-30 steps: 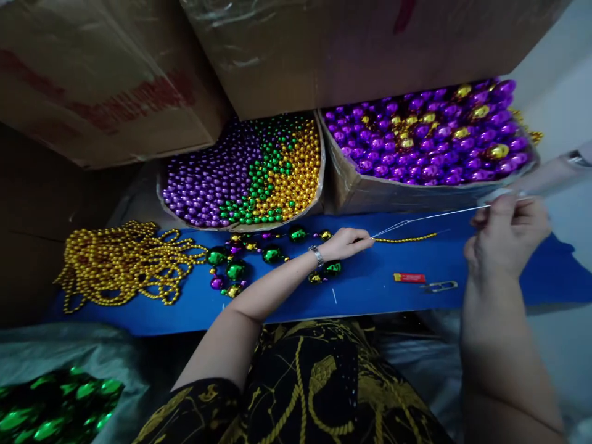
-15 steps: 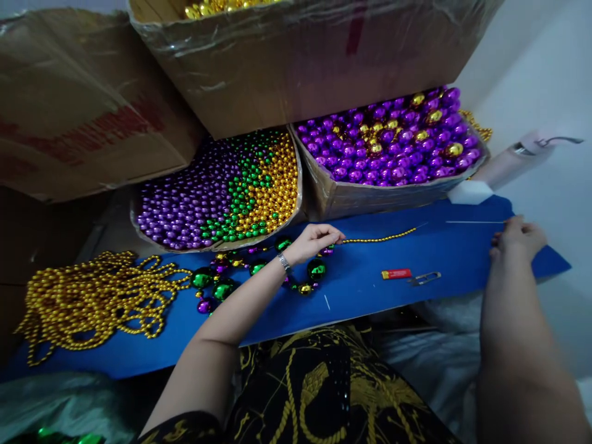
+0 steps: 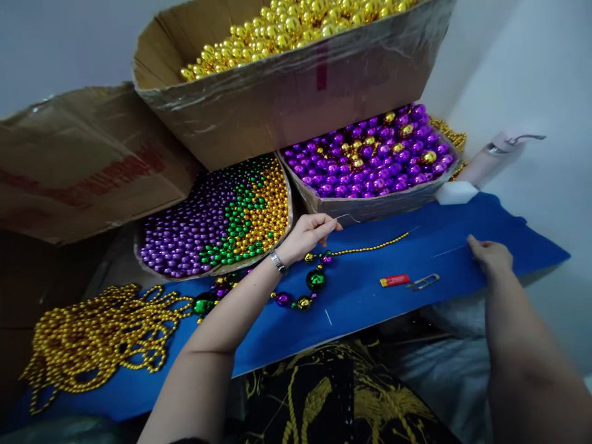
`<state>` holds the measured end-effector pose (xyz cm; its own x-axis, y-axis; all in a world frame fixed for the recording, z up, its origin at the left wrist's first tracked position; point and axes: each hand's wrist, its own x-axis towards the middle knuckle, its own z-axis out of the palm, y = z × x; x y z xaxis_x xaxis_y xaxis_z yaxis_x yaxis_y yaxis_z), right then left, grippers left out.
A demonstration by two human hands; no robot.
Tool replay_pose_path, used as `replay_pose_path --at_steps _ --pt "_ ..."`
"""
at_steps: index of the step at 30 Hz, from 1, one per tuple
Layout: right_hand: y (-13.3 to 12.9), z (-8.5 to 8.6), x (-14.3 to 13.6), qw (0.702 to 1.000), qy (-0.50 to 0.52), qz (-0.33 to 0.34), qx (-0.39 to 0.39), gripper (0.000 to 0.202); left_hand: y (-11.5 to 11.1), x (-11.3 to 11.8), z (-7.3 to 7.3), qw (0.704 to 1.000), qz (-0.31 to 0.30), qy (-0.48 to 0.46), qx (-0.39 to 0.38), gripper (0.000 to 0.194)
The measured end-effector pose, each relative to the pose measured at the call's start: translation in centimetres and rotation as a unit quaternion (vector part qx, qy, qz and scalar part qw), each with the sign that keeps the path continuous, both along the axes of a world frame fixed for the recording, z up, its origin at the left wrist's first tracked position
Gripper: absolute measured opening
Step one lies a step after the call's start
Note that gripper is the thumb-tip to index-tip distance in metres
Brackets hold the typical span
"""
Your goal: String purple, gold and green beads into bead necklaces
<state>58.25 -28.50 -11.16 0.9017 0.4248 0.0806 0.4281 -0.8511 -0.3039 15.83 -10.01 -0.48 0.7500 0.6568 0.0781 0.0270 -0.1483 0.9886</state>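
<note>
My left hand (image 3: 311, 235), with a metal-banded watch at the wrist, is pinched on a thin pale thread (image 3: 348, 217) whose short end sticks out to the right. Below it lies a necklace of large green, purple and gold beads (image 3: 316, 280), partly hidden by my left forearm. A strand of small gold beads (image 3: 370, 248) runs rightward from the necklace across the blue table (image 3: 351, 333). Over at the right, my right hand (image 3: 491, 254) is closed on a thin, straight, pale strand (image 3: 448, 251) pointing left; whether it is thread or a needle is unclear.
A red lighter (image 3: 394, 280) and small thread snips (image 3: 424, 282) lie near the middle. Gold bead strands (image 3: 102, 336) are heaped at left. Behind stand boxes of multicoloured beads (image 3: 222, 216), purple beads (image 3: 370, 157) and gold beads (image 3: 296, 28). A pale bottle (image 3: 493, 157) stands at right.
My left hand has lifted off the gold bead strand and now holds a thread end above it. My right hand has come left and nearer. The view has tilted upward.
</note>
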Motion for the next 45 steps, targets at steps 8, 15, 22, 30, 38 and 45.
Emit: replay_pose_path --at_steps 8,15,22,30,38,45 --pt "4.4 0.7 -2.9 0.985 -0.052 0.154 -0.065 0.037 -1.9 1.4 -1.3 0.997 0.015 0.070 0.024 0.036" --pt "6.5 -1.8 -5.0 0.924 -0.036 0.355 -0.140 0.035 -3.0 1.4 -1.1 0.997 0.006 0.069 -0.042 0.035" --pt "7.2 2.4 -8.0 0.901 -0.054 0.399 -0.162 0.034 -2.8 1.9 -1.2 0.985 0.052 -0.008 -0.165 0.030" --pt "5.9 14.1 -20.3 0.743 -0.122 0.654 -0.074 0.027 -2.3 1.9 -0.9 0.989 0.064 0.083 -0.103 0.021" --pt "8.3 14.7 -25.0 0.698 -0.110 0.707 -0.030 0.025 -2.6 0.4 -1.6 0.988 -0.153 0.020 0.001 0.015" --pt "8.9 14.3 -25.2 0.711 -0.063 0.700 -0.004 0.026 -3.2 -0.3 -1.7 0.991 -0.087 0.051 0.086 0.032"
